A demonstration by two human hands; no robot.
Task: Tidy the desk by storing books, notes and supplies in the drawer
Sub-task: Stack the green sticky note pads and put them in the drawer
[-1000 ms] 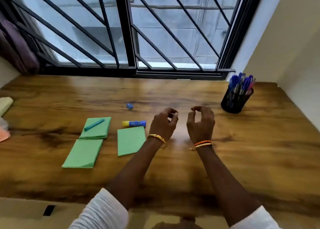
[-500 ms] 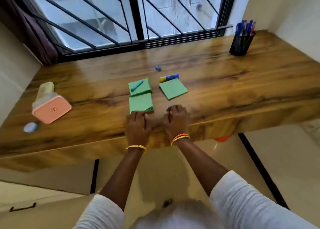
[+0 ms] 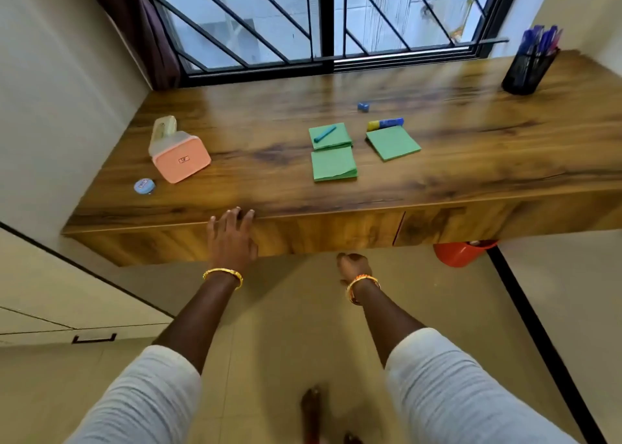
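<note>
The left hand [image 3: 231,238] lay flat against the front edge of the counter [image 3: 471,161], its fingers straight and spread, the fingertips [image 3: 235,213] reaching just over the top edge; it held nothing. The right hand [image 3: 353,266] was lower, at the bottom edge of the drawer front [image 3: 323,233], with its fingers curled up under that edge and hidden from view, so what exactly they gripped could not be told. The drawer front sat flush with the panel beside it.

On the counter above the hands, three pads of green notes lay near the middle: the nearest pad [image 3: 334,164] touched the pad behind it [image 3: 330,136], on which a teal marker [image 3: 324,133] rested at a slant. Just to the right, apart from those two, lay the third pad [image 3: 393,142], with a blue and yellow glue stick [image 3: 385,124] touching its far edge. A small blue cap [image 3: 363,106] sat a little farther back.

Toward the left end stood a pink box [image 3: 180,157], with a round blue tape [image 3: 144,186] near it by the front edge. At the far right corner, a black mesh holder [image 3: 528,71] held blue pens. An orange bucket [image 3: 461,252] showed on the floor beneath the counter.
</note>
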